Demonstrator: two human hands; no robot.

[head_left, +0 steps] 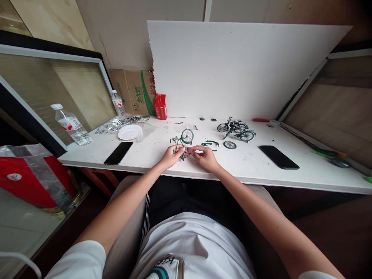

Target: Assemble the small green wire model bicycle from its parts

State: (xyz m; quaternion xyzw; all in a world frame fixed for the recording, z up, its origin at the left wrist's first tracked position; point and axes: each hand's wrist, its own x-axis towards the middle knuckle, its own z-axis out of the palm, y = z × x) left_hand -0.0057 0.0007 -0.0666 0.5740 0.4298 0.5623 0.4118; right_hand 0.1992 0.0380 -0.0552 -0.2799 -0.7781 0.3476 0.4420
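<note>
Near the front edge of the white table, my left hand (172, 155) is closed on the frame of a small green model bicycle (187, 136). One spoked wheel of it points away from me, and its handlebar sticks out to the left. My right hand (204, 158) pinches at the model's near right side, around the crank; what its fingertips hold is too small to make out. Right of the hands lie a loose spoked wheel (229, 145) and a curved green part (210, 143). Behind them stand a black model bicycle (223, 127) and another green model bicycle (247, 135).
On the left are a phone (118, 153), a white plate (130, 132), sprue pieces (139, 119) and a water bottle (71, 124). Another black phone (279, 157) lies at right. A red box (161, 106) stands by a white board (247, 69) at the back.
</note>
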